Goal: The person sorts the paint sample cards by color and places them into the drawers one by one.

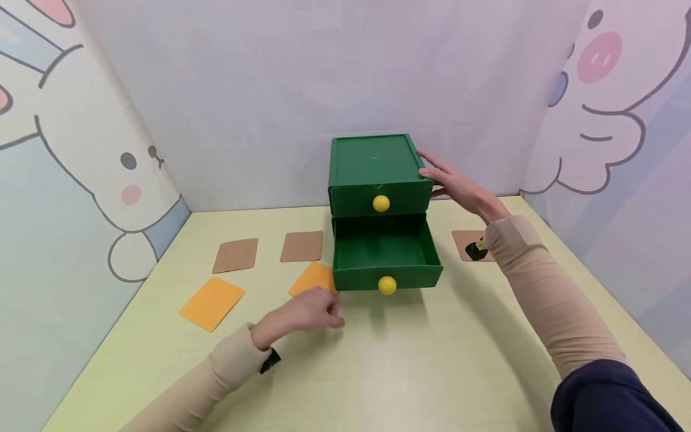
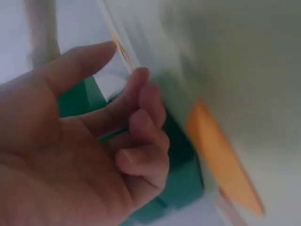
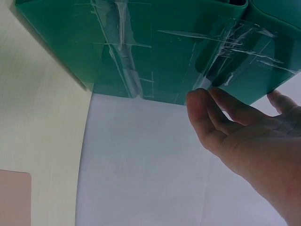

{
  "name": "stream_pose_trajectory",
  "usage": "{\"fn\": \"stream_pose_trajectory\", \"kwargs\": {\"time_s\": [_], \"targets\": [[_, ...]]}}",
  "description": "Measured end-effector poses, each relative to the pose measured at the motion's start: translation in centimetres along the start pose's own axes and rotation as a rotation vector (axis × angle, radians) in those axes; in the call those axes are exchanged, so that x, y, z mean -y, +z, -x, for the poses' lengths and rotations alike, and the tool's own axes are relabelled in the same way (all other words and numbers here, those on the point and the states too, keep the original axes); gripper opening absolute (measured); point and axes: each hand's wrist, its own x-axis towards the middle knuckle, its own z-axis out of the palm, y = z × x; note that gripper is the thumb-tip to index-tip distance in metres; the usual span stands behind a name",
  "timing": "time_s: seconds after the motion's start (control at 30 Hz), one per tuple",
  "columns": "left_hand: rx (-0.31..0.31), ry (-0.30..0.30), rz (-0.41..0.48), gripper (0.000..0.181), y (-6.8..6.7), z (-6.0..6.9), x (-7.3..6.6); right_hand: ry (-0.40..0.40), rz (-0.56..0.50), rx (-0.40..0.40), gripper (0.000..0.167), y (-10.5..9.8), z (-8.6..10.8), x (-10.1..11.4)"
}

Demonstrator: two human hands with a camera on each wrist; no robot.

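A green two-drawer cabinet stands at the back of the table. Its lower drawer, with a yellow knob, is pulled out; the upper drawer is closed. My left hand hovers low near the lower drawer's front left corner, its fingers loosely curled around nothing in the left wrist view. Beside it an orange card lies partly hidden behind the drawer and hand. My right hand rests against the cabinet's upper right side, and its fingertips touch the taped green side in the right wrist view.
Another orange card lies at the left. Brown cards lie behind the orange ones, and a third brown card is partly under the right wrist's strap. Printed wall panels enclose the table on three sides.
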Motion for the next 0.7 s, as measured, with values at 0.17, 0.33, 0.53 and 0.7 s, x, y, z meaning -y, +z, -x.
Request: {"fn": "stream_pose_trajectory", "kwargs": {"time_s": [0.17, 0.33, 0.53, 0.7], "targets": [[-0.232, -0.143, -0.202, 0.033, -0.7, -1.4, 2.0, 0.002, -0.001, -0.004, 0.067, 0.1, 0.1, 0.3], [-0.235, -0.249, -0.349, 0.065, 0.3, -2.5, 2.9, -0.002, 0.006, 0.006, 0.067, 0.2, 0.1, 0.1], [-0.212, -0.358, -0.356, 0.074, 0.7, -3.0, 2.9, -0.014, 0.02, 0.005, 0.065, 0.2, 0.3, 0.0], [-0.188, -0.373, -0.301, 0.078, 0.2, -3.2, 3.0, -0.013, 0.025, -0.003, 0.065, 0.0, 0.1, -0.1]]}}
